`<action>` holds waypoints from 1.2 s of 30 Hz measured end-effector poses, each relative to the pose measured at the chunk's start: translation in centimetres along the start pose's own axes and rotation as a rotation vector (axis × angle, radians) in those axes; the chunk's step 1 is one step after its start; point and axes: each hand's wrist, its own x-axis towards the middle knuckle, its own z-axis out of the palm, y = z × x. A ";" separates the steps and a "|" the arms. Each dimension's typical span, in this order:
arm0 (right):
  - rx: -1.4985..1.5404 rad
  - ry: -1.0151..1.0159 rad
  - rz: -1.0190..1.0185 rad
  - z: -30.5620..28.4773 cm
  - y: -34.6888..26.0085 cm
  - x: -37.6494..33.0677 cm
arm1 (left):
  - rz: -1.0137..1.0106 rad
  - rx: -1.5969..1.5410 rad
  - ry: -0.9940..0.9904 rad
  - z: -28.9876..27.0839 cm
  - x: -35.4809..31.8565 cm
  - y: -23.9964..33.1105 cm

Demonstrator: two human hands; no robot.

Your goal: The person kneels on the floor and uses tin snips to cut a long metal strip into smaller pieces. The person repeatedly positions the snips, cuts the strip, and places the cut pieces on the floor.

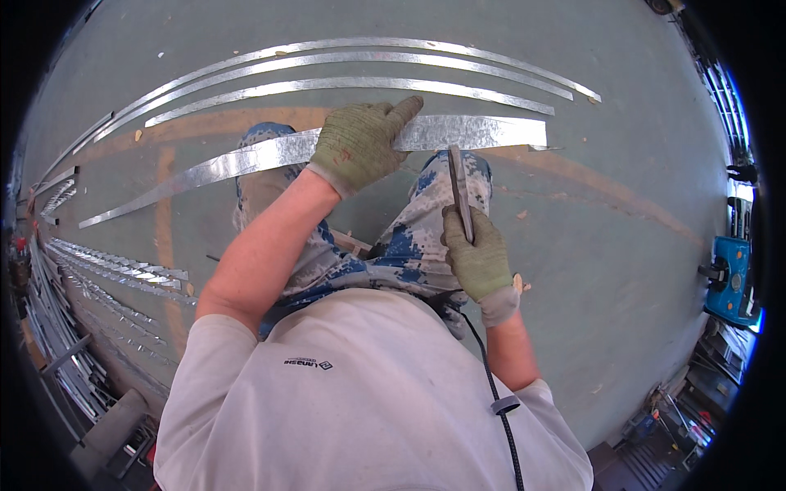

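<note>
A wide, shiny sheet-metal strip (479, 132) lies across my knees, its long left end tapering away toward the floor. My left hand (360, 143), in a green work glove, grips it near the middle. One finger of that hand points right along the strip's far edge; the fingers' undersides are hidden. In my right hand (477, 258), also gloved, is a narrow, flat metal bar (460, 192) held by its near end. The bar's far tip meets or lies just below the strip's near edge; whether they touch I cannot tell. A small sliver (544, 148) juts from the strip's right corner.
Several long metal strips (352, 83) lie on the green floor beyond my knees. More shiny pieces (123, 263) are spread at the left, near a pile of metal lengths (61, 327). At the far right stands a blue machine (731, 282). A black cord (494, 380) runs down my shirt.
</note>
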 end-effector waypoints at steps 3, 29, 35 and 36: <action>0.144 -0.055 0.070 -0.1 0.1 0.1 | -0.007 -0.008 -0.012 0.1 -0.1 0.0; 1.545 -0.877 0.134 1.7 3.6 1.0 | -0.060 -0.156 -0.023 -0.7 0.0 0.7; 1.545 -0.904 0.067 2.3 3.4 1.0 | -0.077 -0.124 -0.070 -1.1 0.4 0.6; 1.501 -0.892 0.047 2.2 3.4 1.2 | -0.056 -0.119 -0.069 -1.1 0.5 0.6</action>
